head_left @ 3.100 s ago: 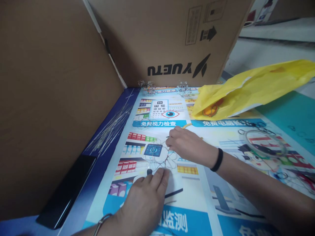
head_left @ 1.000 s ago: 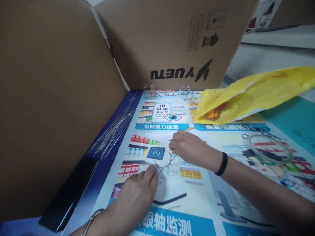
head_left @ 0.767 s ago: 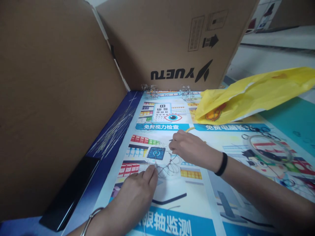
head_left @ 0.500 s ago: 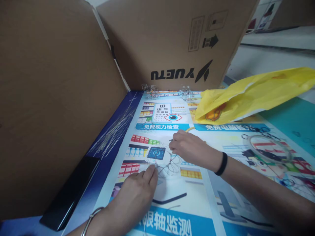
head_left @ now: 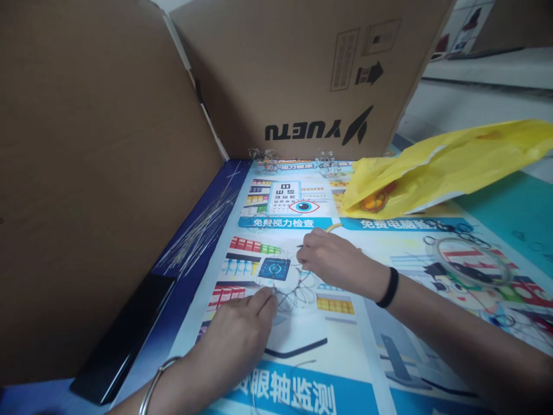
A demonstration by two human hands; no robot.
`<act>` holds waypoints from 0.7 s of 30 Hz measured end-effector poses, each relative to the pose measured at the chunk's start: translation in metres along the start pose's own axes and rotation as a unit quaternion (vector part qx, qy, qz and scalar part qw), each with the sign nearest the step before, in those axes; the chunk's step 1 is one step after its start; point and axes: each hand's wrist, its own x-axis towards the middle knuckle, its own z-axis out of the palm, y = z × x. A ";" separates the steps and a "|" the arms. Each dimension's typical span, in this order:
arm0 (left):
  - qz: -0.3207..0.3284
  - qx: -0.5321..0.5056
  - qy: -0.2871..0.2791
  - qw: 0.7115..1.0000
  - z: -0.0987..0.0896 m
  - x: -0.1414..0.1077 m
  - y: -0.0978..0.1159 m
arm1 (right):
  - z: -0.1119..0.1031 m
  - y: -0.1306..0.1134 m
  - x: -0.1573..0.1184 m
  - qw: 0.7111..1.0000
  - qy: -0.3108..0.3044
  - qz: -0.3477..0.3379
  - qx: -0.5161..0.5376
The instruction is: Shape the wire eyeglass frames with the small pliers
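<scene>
A thin wire piece with several loops [head_left: 298,293] lies on the printed sheet between my hands. My left hand [head_left: 246,325], with a silver bangle at the wrist, has its fingertips closed on the near left edge of the wire piece. My right hand [head_left: 326,256], a black band round its wrist, is closed at the far right side of the piece. Its fingers hold a tool with a dark tip and a yellow handle [head_left: 334,227], mostly hidden by the hand.
Cardboard panels [head_left: 302,75] stand behind and at the left. Straight wires [head_left: 199,233] and a black flat object [head_left: 123,340] lie at left. A yellow bag [head_left: 444,167], a wire coil [head_left: 475,262] and dark rings [head_left: 458,227] are at right. Small wire pieces [head_left: 327,163] sit at the back.
My left hand and wrist have shifted slightly left, the fingertips staying at the wire piece. My right hand has hardly moved.
</scene>
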 end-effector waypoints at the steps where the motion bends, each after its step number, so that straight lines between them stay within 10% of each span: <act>1: -0.002 -0.019 0.006 1.000 -0.001 0.001 -0.001 | 0.000 0.000 0.000 1.000 -0.001 -0.002 0.002; 12: -0.041 -0.081 0.117 0.989 0.003 0.016 -0.023 | -0.006 -0.002 0.001 1.000 -0.004 -0.002 0.002; 21: -0.074 -0.056 0.059 0.994 0.011 0.020 -0.035 | -0.003 -0.001 0.001 1.000 -0.001 -0.002 0.005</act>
